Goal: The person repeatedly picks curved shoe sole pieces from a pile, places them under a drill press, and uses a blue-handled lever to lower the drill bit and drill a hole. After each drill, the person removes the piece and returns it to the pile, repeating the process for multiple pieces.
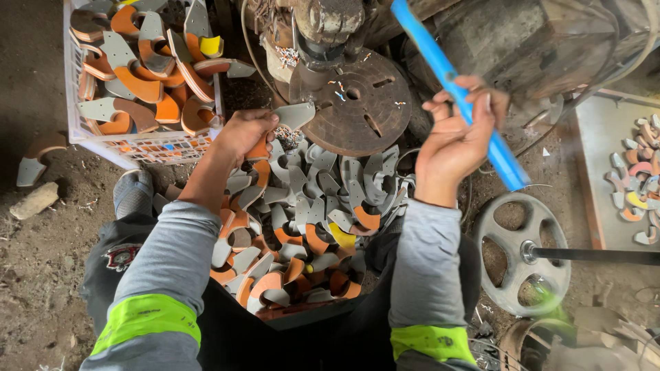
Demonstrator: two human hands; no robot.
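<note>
My left hand [242,132] grips a curved grey and orange metal piece [292,115] and holds it beside the round rusty table [357,103] of a drill press. My right hand [459,137] is closed around a long blue handle [457,96] that slants from the top centre down to the right. Below my hands lies a heap of several similar curved grey and orange pieces [302,227], between my knees.
A white plastic crate [137,144] full of the same curved pieces stands at the upper left. A spoked grey wheel [522,254] on a shaft lies at the lower right. More pieces [639,178] rest on a flat board at the right. Dirt floor at left.
</note>
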